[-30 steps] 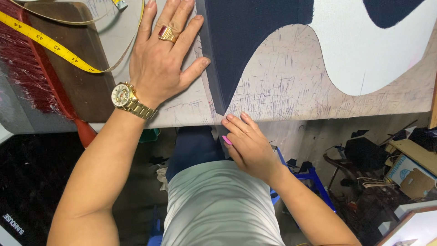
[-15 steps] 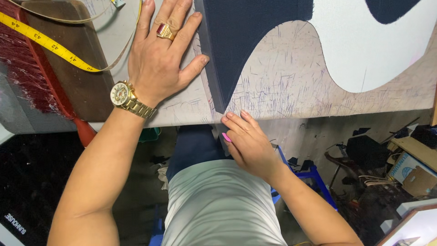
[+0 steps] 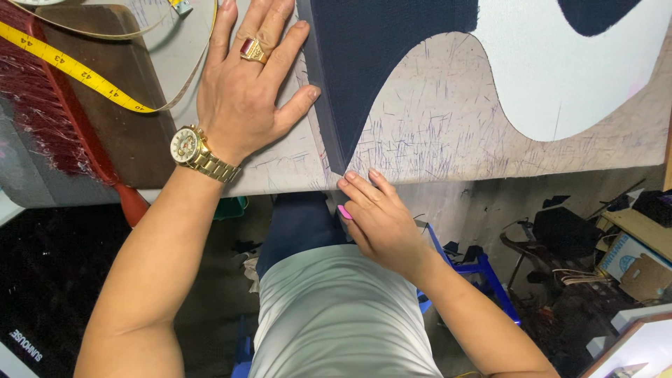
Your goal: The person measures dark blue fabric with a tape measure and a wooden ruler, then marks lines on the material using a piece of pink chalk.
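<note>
Head view, the only one: dark navy fabric (image 3: 378,63) spread flat on the scratched table (image 3: 448,133), tapering to a point at the near edge, long axis running from that tip away up the table. Tip sat just ahead of the right hand (image 3: 381,220), touching or nearly touching the fingertips (image 3: 350,183), so clearly the nearer hand. Right hand came up from below the table edge, fingers held close together and curled around a small pink piece, likely chalk (image 3: 344,211), pinched low in the hand. Left hand (image 3: 245,91) lay palm down on the table just left of the fabric's straight edge, fingers spread wide and flat, holding nothing, thumb tip against that edge, forearm angled in from the lower left. Further left, well apart: yellow measuring tape (image 3: 84,73) over a dark wooden board (image 3: 133,133), red brush (image 3: 49,119) beside it.
</note>
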